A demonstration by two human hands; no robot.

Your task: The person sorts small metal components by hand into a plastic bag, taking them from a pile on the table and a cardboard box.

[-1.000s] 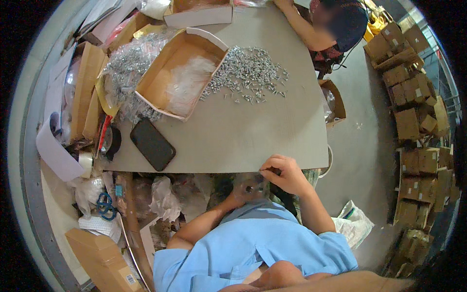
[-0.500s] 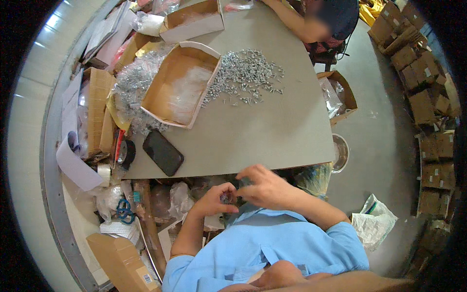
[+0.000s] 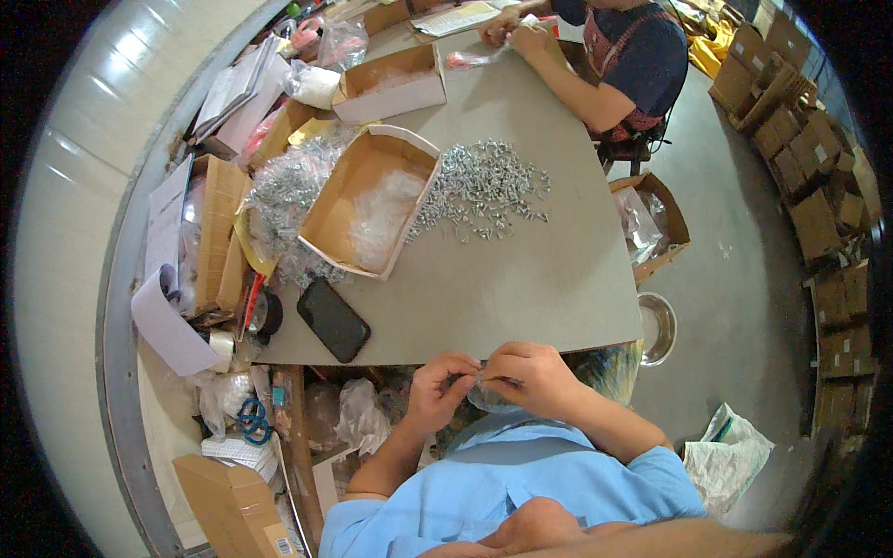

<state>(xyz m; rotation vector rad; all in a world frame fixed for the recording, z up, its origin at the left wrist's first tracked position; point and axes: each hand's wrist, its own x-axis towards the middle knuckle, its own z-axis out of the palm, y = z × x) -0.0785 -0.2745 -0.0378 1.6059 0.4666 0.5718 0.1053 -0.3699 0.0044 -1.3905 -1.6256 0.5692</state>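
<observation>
Close to my body, just off the table's near edge, both hands pinch the top of a small clear plastic bag (image 3: 490, 400). My left hand (image 3: 437, 391) grips it from the left with thumb and forefinger. My right hand (image 3: 533, 379) closes on it from the right, and the fingertips almost meet. What the bag contains is too small to make out. Beyond my hands, a loose pile of silver screws (image 3: 488, 186) lies on the table (image 3: 521, 288). An open cardboard tray (image 3: 321, 223) with clear plastic bags (image 3: 386, 209) stands left of the pile.
A black phone (image 3: 333, 321) lies near the table's front left edge. Filled clear bags (image 3: 288, 200) heap beside the tray. Another person (image 3: 595, 98) works at the far side. A metal bowl (image 3: 659, 330) and an open box (image 3: 674, 219) stand off the table's right edge.
My hands have come together at the bag's top; earlier the right hand was above the left, with fingers spread. The view has shifted, so the table appears lower.
</observation>
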